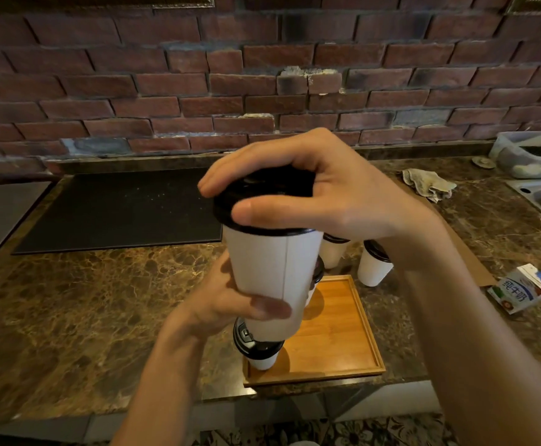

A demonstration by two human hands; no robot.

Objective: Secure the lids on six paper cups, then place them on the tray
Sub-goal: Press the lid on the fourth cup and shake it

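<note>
A white paper cup [272, 278] is lifted in the middle of the view, above the wooden tray [336, 342]. My left hand [230, 294] grips its lower body. My right hand [308, 191] curls over its black lid [262, 201], fingers on top and thumb at the rim. On the tray stands a lidded cup [259, 347] at the near left, and another lidded cup [316, 278] is partly hidden behind the held one. Two more lidded cups [373, 265] [333, 251] stand on the counter just beyond the tray.
A black mat [121, 210] lies at the back left of the marble counter [85, 300]. A milk carton [523, 288] lies at the right, with a crumpled cloth [428, 183], a clear plastic container [530, 152] and a sink edge [539, 194] further back. Brick wall behind.
</note>
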